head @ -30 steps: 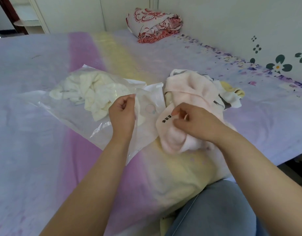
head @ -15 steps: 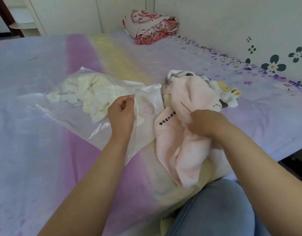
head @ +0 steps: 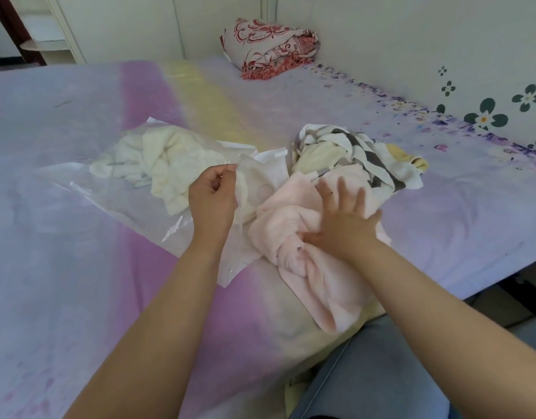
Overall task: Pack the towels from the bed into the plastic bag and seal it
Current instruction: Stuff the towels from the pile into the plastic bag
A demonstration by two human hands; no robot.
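A clear plastic bag (head: 88, 192) lies on the bed with a cream towel (head: 167, 161) inside it. My left hand (head: 211, 201) pinches the bag's upper flap at its mouth and holds it raised. A pink towel (head: 306, 267) lies bunched at the bag's mouth, trailing toward the bed's near edge. My right hand (head: 342, 225) rests on the pink towel with its fingers spread and its thumb tucked into a fold. Behind it sits a pile with a grey-and-white striped towel (head: 360, 149) and a yellow towel (head: 406, 155).
The bed (head: 64, 282) has a lilac, pink and yellow sheet. A folded red-patterned blanket (head: 269, 46) lies at the far end against the wall. The bed's right edge drops to the floor. My knee in jeans (head: 375, 373) is at the near edge.
My right hand pulled the pink towel down off the pile, then let go its grip and now lies spread on it near the bag's mouth. The striped towel is uncovered. My left hand kept hold of the flap.
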